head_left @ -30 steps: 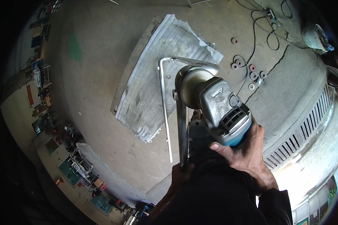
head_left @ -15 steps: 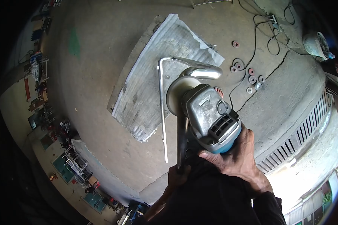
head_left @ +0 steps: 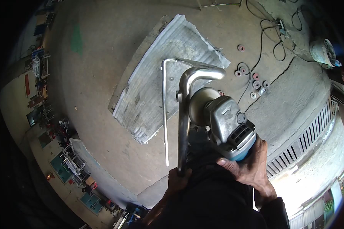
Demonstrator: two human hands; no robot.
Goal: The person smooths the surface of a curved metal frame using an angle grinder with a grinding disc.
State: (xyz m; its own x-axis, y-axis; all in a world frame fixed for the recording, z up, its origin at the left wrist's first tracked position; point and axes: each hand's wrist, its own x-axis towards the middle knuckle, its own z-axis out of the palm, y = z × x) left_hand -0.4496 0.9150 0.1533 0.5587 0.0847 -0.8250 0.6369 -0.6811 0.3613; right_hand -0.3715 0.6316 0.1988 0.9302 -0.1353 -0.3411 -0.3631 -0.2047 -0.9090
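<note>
My right hand [head_left: 248,164] is closed round the teal rear body of an angle grinder [head_left: 229,124], its thumb lying across the near end. The grinder's pale round disc [head_left: 200,107] sits right beside the bent metal tube [head_left: 184,126], to its right. My left hand [head_left: 178,179] grips the near end of that shiny tube, which runs away from me and hooks to the right at its far end. A small fitting sticks out on the tube's left side. Farther left, a second, thinner bent tube [head_left: 164,114] lies partly over a worn grey sheet [head_left: 153,91].
Several round discs [head_left: 256,84] lie on the concrete floor at right, near a black cable [head_left: 260,45]. A bucket [head_left: 322,51] stands at far right. Beyond a floor crack runs a slotted drain grate [head_left: 302,145]. Workshop clutter [head_left: 70,164] lines the left.
The grinder in my right hand has moved right and slightly nearer me. Its disc no longer covers the tube, so the bend and side fitting now show. My left hand keeps its hold.
</note>
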